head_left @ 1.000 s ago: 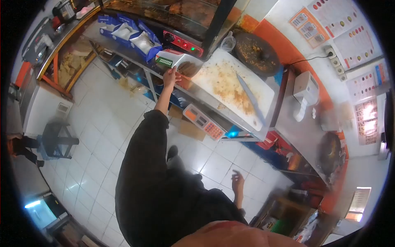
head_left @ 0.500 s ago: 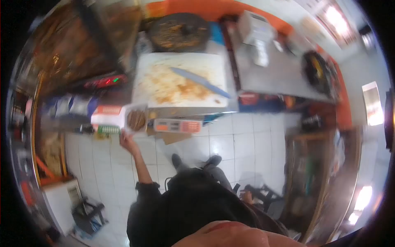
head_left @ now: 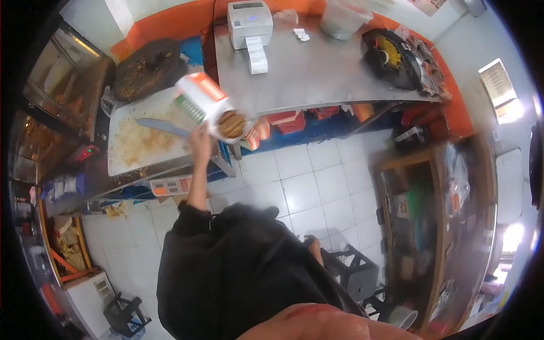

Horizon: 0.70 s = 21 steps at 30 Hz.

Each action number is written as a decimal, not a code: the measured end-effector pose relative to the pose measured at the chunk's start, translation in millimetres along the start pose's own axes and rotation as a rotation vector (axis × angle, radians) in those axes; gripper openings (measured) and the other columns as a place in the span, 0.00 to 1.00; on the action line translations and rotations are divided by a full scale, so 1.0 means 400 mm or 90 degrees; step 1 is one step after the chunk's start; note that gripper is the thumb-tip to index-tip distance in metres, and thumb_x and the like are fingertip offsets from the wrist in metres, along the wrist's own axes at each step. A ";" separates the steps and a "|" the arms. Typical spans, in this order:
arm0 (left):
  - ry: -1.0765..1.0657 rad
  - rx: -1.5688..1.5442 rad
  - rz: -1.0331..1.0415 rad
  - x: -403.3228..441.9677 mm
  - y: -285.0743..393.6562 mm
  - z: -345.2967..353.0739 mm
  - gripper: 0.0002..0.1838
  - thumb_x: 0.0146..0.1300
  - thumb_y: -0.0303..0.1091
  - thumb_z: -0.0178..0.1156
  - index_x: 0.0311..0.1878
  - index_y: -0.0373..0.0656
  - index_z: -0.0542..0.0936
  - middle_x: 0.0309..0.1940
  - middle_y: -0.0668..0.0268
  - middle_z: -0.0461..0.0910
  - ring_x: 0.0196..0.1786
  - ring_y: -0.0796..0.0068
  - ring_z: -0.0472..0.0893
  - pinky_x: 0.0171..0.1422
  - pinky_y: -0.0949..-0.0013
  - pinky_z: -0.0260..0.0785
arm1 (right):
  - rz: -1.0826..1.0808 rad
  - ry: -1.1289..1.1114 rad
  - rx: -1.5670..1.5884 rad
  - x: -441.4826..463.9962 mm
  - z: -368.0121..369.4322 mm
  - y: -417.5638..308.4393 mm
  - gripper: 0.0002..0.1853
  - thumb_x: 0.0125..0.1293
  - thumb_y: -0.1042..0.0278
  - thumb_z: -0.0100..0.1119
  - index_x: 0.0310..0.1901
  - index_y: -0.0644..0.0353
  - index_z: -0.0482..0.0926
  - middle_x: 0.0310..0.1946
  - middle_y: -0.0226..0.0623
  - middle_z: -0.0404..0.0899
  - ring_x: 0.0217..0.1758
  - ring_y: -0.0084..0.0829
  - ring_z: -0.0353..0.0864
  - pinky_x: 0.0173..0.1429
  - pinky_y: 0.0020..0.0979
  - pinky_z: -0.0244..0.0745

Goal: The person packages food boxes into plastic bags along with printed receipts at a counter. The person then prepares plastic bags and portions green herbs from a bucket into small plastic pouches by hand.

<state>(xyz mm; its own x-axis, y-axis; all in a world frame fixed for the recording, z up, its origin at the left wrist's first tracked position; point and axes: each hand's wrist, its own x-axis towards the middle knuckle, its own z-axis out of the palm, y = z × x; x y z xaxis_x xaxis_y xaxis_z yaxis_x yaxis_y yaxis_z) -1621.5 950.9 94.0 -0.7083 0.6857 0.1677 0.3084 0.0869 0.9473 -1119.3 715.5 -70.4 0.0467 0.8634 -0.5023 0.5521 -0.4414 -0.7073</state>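
My left hand point(head_left: 199, 140) grips a food box point(head_left: 205, 97), white with orange and green printing, over the right side of the cutting board. Brown sliced food point(head_left: 231, 124) shows at the box's open end. On the crumb-covered white board point(head_left: 133, 139) lies a knife point(head_left: 161, 126), its handle end partly hidden behind the box. My right hand point(head_left: 313, 246) hangs low at my right side, near a dark stool; its fingers are too small and shaded to make out.
A label printer point(head_left: 250, 25) with a paper strip stands on the steel counter point(head_left: 306, 76). A clear tub point(head_left: 343, 21) and a dark pan point(head_left: 391, 59) are further right. Stools point(head_left: 360, 277) stand on the floor near a wooden cabinet point(head_left: 439, 226).
The view has swung right, bringing the steel counter and printer to the middle. My left hand has carried the box from beside the board's left end to its right side.
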 end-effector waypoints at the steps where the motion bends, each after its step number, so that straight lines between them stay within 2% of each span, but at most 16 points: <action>1: -0.086 -0.171 -0.030 -0.009 0.051 0.079 0.17 0.67 0.40 0.54 0.44 0.33 0.79 0.32 0.55 0.81 0.34 0.69 0.78 0.40 0.66 0.69 | -0.095 0.009 -0.041 0.056 -0.030 0.035 0.08 0.58 0.72 0.54 0.36 0.64 0.81 0.29 0.44 0.83 0.35 0.38 0.83 0.41 0.34 0.76; 2: -0.151 -0.007 -0.009 0.001 0.076 0.137 0.17 0.68 0.39 0.53 0.46 0.34 0.79 0.31 0.56 0.81 0.33 0.72 0.79 0.38 0.67 0.69 | -0.189 0.016 -0.081 0.103 -0.061 0.074 0.08 0.58 0.73 0.54 0.36 0.64 0.81 0.28 0.46 0.82 0.35 0.39 0.83 0.42 0.36 0.76; 4: -0.146 -0.076 0.097 0.001 0.153 0.275 0.15 0.68 0.37 0.54 0.46 0.33 0.78 0.28 0.58 0.82 0.32 0.76 0.77 0.39 0.69 0.69 | -0.159 0.048 -0.092 0.223 -0.121 0.049 0.08 0.60 0.70 0.54 0.36 0.65 0.80 0.28 0.50 0.81 0.34 0.41 0.82 0.41 0.38 0.75; 5: -0.200 -0.103 0.055 0.021 0.159 0.337 0.15 0.67 0.37 0.55 0.46 0.33 0.79 0.31 0.57 0.83 0.35 0.77 0.78 0.41 0.69 0.70 | -0.175 0.108 -0.108 0.288 -0.146 0.016 0.10 0.63 0.66 0.55 0.31 0.65 0.79 0.26 0.45 0.81 0.28 0.36 0.81 0.36 0.34 0.74; 6: -0.218 -0.091 0.097 0.041 0.156 0.392 0.16 0.68 0.38 0.54 0.48 0.32 0.78 0.33 0.61 0.82 0.35 0.80 0.78 0.37 0.71 0.71 | -0.193 0.171 -0.124 0.352 -0.172 -0.036 0.15 0.65 0.63 0.55 0.26 0.66 0.78 0.23 0.41 0.82 0.22 0.30 0.80 0.31 0.31 0.73; 8: -0.240 -0.124 0.068 0.092 0.136 0.499 0.16 0.67 0.38 0.55 0.47 0.33 0.79 0.30 0.63 0.82 0.32 0.80 0.77 0.34 0.72 0.70 | -0.123 0.111 -0.091 0.405 -0.272 -0.286 0.12 0.65 0.63 0.57 0.34 0.65 0.79 0.28 0.46 0.80 0.31 0.35 0.81 0.38 0.34 0.74; 10: -0.305 -0.031 0.133 0.135 0.143 0.591 0.15 0.66 0.37 0.56 0.48 0.35 0.79 0.27 0.65 0.81 0.29 0.81 0.77 0.31 0.73 0.69 | -0.174 0.142 0.029 0.505 -0.319 -0.440 0.12 0.67 0.64 0.54 0.36 0.66 0.78 0.28 0.42 0.81 0.30 0.30 0.80 0.36 0.30 0.74; 12: -0.366 -0.030 0.115 0.169 0.146 0.677 0.14 0.65 0.36 0.56 0.48 0.36 0.79 0.24 0.66 0.80 0.26 0.81 0.76 0.30 0.73 0.68 | -0.289 0.168 0.061 0.595 -0.365 -0.591 0.13 0.70 0.64 0.51 0.38 0.67 0.79 0.30 0.39 0.82 0.31 0.28 0.80 0.37 0.28 0.74; 13: -0.386 -0.042 0.106 0.196 0.104 0.739 0.14 0.65 0.36 0.56 0.47 0.36 0.79 0.26 0.63 0.81 0.28 0.80 0.76 0.32 0.71 0.69 | -0.300 0.163 0.053 0.634 -0.385 -0.669 0.13 0.70 0.64 0.51 0.38 0.67 0.79 0.30 0.39 0.82 0.31 0.28 0.80 0.37 0.28 0.74; 14: -0.348 -0.060 0.167 0.210 0.079 0.794 0.14 0.65 0.37 0.56 0.47 0.37 0.79 0.29 0.62 0.81 0.31 0.79 0.77 0.36 0.69 0.70 | -0.314 0.177 0.062 0.666 -0.404 -0.743 0.14 0.70 0.63 0.51 0.39 0.67 0.79 0.31 0.39 0.81 0.33 0.26 0.79 0.38 0.27 0.73; 15: -0.366 -0.056 0.106 0.218 0.094 0.832 0.14 0.65 0.37 0.57 0.47 0.36 0.79 0.32 0.61 0.82 0.33 0.78 0.77 0.39 0.69 0.70 | -0.332 0.189 0.073 0.722 -0.419 -0.814 0.15 0.70 0.62 0.51 0.39 0.68 0.79 0.32 0.39 0.81 0.34 0.25 0.79 0.40 0.27 0.73; 16: -0.387 -0.050 0.042 0.211 0.109 0.859 0.15 0.64 0.38 0.57 0.47 0.36 0.78 0.34 0.60 0.82 0.35 0.77 0.77 0.41 0.68 0.70 | -0.339 0.177 0.065 0.794 -0.428 -0.864 0.15 0.70 0.62 0.51 0.39 0.68 0.79 0.32 0.39 0.81 0.34 0.25 0.79 0.40 0.27 0.73; 18: -0.393 -0.077 0.019 0.193 0.132 0.905 0.15 0.64 0.38 0.57 0.47 0.36 0.78 0.34 0.59 0.81 0.36 0.76 0.77 0.42 0.68 0.70 | -0.440 0.143 0.152 0.914 -0.442 -0.934 0.17 0.70 0.60 0.51 0.45 0.69 0.77 0.39 0.39 0.81 0.41 0.24 0.78 0.46 0.25 0.72; 19: -0.404 -0.105 0.020 0.209 0.141 0.941 0.16 0.64 0.39 0.57 0.47 0.36 0.78 0.35 0.58 0.81 0.37 0.76 0.77 0.43 0.67 0.70 | -0.451 0.131 0.144 0.983 -0.441 -0.972 0.17 0.70 0.60 0.51 0.45 0.69 0.77 0.39 0.39 0.81 0.41 0.24 0.78 0.46 0.25 0.72; 21: -0.374 -0.093 0.037 0.227 0.144 0.995 0.16 0.63 0.39 0.57 0.46 0.35 0.78 0.34 0.56 0.81 0.35 0.70 0.78 0.42 0.65 0.70 | -0.415 0.079 0.113 1.090 -0.421 -1.032 0.19 0.70 0.60 0.51 0.50 0.69 0.74 0.46 0.40 0.79 0.48 0.25 0.76 0.51 0.26 0.70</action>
<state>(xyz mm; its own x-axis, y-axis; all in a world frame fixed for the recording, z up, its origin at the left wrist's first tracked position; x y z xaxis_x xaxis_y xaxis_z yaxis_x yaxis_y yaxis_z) -1415.3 1305.8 55.2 -0.2110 0.9741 0.0817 0.2161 -0.0350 0.9757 -1186.6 1315.2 86.4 -0.1479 0.9831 0.1074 0.3561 0.1543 -0.9216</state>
